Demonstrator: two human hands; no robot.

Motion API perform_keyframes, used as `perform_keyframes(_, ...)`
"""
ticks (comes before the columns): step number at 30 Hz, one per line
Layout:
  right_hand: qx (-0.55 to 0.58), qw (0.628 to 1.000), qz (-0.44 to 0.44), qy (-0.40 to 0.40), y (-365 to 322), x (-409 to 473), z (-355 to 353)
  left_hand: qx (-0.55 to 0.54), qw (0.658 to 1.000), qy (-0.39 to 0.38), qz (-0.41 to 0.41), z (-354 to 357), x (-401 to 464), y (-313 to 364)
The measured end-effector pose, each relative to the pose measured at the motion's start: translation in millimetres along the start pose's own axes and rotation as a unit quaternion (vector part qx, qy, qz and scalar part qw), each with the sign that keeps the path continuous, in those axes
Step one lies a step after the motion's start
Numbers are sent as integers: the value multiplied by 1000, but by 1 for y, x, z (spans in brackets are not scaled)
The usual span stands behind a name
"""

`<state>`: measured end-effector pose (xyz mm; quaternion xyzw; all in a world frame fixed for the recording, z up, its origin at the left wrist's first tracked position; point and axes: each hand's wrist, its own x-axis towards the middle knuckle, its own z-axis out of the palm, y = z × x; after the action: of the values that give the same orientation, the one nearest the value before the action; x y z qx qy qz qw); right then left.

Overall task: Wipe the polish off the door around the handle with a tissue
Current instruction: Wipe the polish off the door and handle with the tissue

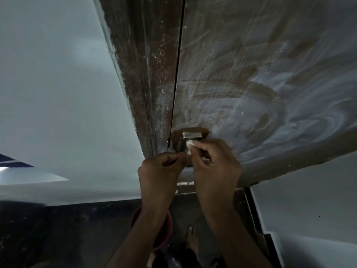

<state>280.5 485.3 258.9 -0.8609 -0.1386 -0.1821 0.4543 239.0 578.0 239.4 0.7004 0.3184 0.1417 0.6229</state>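
Note:
A brown wooden door (pixel 251 74) fills the upper right, smeared with whitish swirls of polish. Its metal handle (pixel 191 135) sits low near the door's left edge, with a patch of bare brown wood around it. My right hand (pixel 214 161) pinches a small white wad of tissue (pixel 189 145) and presses it against the handle plate just below the handle's top. My left hand (pixel 160 167) is beside it on the left, fingers curled together near the plate; whether it holds anything is hidden.
A dark speckled door frame (pixel 146 84) runs left of the door, with a pale wall (pixel 58 93) beyond it. Down on the dark floor stand a pink bucket (pixel 166 235) and a bare foot (pixel 191 238). Another pale wall (pixel 309 206) is at lower right.

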Motion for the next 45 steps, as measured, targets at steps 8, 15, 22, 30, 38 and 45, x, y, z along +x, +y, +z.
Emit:
perform_keyframes(8,-82,994,-67,27,11,-3,6,-39,999,-20,-19,-6,-5,0)
perform_keyframes(15,-114,993,8,38,20,0,-9,-9,1000,-6,2,-4,-8,-3)
perform_keyframes(22,230,888,379,121,17,-44,-39,13,1000,1,25,-5,-8,-5)
perform_keyframes(30,581,614,535,11,39,-38,21,23,1000,-9,12,-5,-5,-1)
perform_keyframes(38,618,602,502,56,36,-31,48,40,999,-9,19,-6,-5,2)
perform_keyframes(45,594,609,513,114,42,-19,36,42,999,-11,10,-4,-4,1)
